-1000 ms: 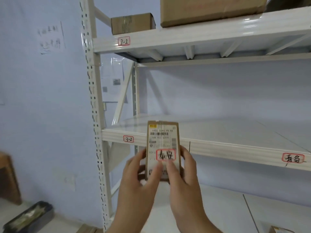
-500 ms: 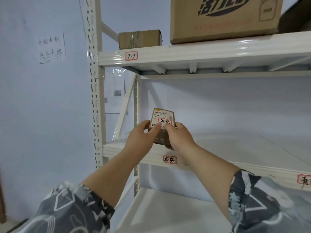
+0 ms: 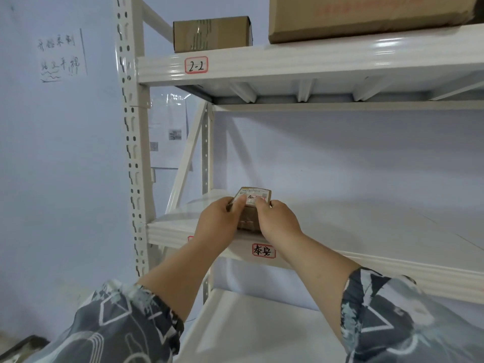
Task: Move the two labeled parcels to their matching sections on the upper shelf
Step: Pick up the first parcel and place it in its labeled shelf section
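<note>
The first of the two parcels looked close to placed: the small cardboard parcel (image 3: 253, 205) sat at the near left edge of the white metal shelf (image 3: 366, 226), straight above the red-bordered section label (image 3: 263, 250) on the shelf's front lip, whose handwritten characters seemed to match the red-bordered sticker on the parcel's top. Whether its base rested fully on the shelf could not be told, since the hands hid it. The left hand (image 3: 217, 224) was closed round its left side and the right hand (image 3: 277, 221) round its right, thumbs pressed on top, so letting go remained, and the second parcel, not in view, was by that reckoning not yet handled. The parcel was a narrow brown box with a printed white shipping slip. The shelf was glossy painted steel with a ribbed front lip and a perforated upright (image 3: 131, 142). On the tier above, marked 2-2 (image 3: 196, 65), stood a taped brown carton (image 3: 212, 34) and, to its right, a larger carton (image 3: 366, 17).
</note>
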`<state>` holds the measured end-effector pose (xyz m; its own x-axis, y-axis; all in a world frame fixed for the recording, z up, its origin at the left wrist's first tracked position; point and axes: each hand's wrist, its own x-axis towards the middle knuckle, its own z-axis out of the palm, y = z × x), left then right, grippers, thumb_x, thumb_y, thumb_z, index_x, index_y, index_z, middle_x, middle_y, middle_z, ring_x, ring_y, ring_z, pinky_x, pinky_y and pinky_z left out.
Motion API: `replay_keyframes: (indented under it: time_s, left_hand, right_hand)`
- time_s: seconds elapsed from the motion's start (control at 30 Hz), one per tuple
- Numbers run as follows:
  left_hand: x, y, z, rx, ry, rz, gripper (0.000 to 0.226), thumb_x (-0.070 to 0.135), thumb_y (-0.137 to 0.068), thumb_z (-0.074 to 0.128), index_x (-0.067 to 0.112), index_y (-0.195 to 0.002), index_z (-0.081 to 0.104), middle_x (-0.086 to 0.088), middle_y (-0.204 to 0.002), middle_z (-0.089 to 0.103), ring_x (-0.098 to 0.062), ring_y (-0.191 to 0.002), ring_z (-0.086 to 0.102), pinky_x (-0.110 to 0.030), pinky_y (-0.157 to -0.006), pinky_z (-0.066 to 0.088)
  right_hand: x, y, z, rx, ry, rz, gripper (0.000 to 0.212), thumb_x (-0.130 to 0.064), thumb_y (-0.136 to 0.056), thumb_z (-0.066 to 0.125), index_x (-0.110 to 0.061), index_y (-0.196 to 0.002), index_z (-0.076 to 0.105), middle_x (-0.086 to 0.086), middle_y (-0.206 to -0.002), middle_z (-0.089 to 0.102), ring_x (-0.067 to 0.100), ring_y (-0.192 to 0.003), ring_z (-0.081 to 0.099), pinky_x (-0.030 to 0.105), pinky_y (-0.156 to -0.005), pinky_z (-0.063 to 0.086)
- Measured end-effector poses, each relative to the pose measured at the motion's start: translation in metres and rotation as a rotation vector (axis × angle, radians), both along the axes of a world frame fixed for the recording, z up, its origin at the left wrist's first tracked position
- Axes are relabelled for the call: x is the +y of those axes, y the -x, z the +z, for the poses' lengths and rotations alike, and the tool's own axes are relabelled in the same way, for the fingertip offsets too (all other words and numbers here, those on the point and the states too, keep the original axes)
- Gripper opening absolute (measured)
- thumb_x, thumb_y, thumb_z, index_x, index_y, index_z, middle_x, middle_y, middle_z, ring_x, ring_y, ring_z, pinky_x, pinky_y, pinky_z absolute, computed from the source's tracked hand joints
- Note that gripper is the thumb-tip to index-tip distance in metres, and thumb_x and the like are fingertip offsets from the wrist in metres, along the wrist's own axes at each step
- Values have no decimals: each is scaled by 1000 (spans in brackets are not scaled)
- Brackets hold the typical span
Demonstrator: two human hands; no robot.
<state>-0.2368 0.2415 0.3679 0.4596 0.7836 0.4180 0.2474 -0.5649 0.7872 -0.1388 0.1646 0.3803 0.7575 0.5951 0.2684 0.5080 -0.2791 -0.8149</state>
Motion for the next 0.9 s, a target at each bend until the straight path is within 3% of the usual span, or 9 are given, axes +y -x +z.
replay_keyframes:
  time_s: [0.27, 0.47, 0.6, 0.7, 0.8, 0.9]
  left_hand:
    - [4, -5, -6, 23, 20, 35, 49, 52, -104, 44, 15, -102, 75, -3, -91, 78, -24, -91, 72, -43, -86, 57]
    - [-1, -8, -6, -2, 48, 64, 45, 50, -104, 44, 17, -121, 70, -4, -109, 77, -24, -100, 69, -36, -81, 51]
    - [-6, -8, -5, -30, 84, 70, 56, 50, -103, 45, 17, -147, 56, -4, -138, 68, -25, -125, 63, -36, -99, 47]
    - [-13, -6, -4, -64, 62, 86, 58, 46, -104, 47, 16, -153, 50, -3, -151, 58, -24, -139, 54, -37, -111, 41]
    - [-20, -5, -6, -169, 23, 107, 53, 40, -103, 52, 17, -151, 51, -2, -154, 54, -21, -143, 48, -36, -116, 38]
    - [-36, -6, -8, -259, -40, 139, 42, 31, -101, 55, 19, -142, 57, -1, -145, 55, -20, -134, 52, -37, -112, 44]
  right_hand:
    - [8, -4, -4, -62, 87, -31, 57, -48, -106, 36, -5, -129, 66, 18, -126, 70, 37, -118, 63, 39, -95, 48]
    - [7, -2, -3, -51, 109, -50, 59, -49, -106, 35, -3, -124, 67, 18, -122, 71, 37, -114, 64, 38, -92, 49]
    - [4, -3, -4, -53, 86, -56, 59, -49, -106, 35, -2, -123, 66, 18, -122, 70, 38, -114, 64, 40, -97, 51]
    - [2, -1, -7, -61, 59, -64, 60, -50, -105, 35, -3, -130, 63, 18, -128, 68, 39, -121, 59, 44, -104, 47]
    - [-3, 1, -12, -68, 7, -85, 57, -48, -106, 38, -5, -137, 58, 18, -137, 62, 38, -130, 51, 43, -108, 42]
    - [-16, 5, -22, -77, -123, -84, 43, -39, -106, 44, -10, -136, 56, 11, -135, 58, 33, -133, 46, 38, -100, 40]
